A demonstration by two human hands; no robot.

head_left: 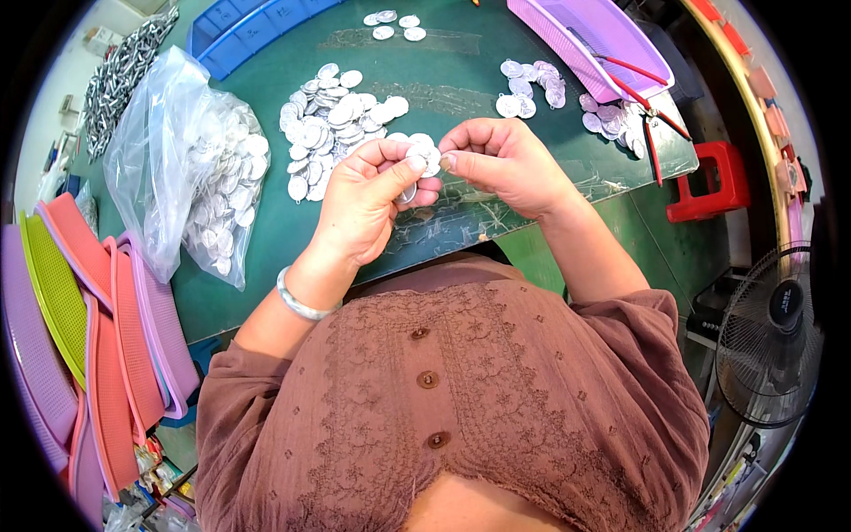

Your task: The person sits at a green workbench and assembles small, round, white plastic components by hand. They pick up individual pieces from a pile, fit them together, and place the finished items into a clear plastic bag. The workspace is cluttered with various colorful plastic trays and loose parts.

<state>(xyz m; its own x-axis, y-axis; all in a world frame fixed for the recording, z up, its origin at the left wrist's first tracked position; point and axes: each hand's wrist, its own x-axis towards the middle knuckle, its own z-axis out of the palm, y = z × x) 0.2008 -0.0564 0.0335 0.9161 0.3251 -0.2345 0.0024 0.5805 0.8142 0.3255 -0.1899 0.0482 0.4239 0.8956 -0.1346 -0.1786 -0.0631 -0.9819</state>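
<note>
My left hand (370, 188) is closed around several round silver medals (424, 160), fanned between thumb and fingers above the table's near edge. Close beside them, my right hand (510, 167) pinches thumb and forefinger together at the medals' right edge; whatever lies in that pinch is too small to make out. Just beyond my left hand spreads a loose pile of the same silver medals (328, 120), some with a small loop. Farther right lie a smaller group of medals (523, 87) and another cluster (612, 120) near the table's right edge.
A clear plastic bag (151, 168) full of medals lies left, near a heap of metal parts (124, 75). Blue bin (253, 35) and purple basket (612, 44) stand at the back. Red-handled pliers (651, 111) overhang the right edge. Stacked baskets (115, 355), red stool (709, 182) and fan (769, 332) flank me.
</note>
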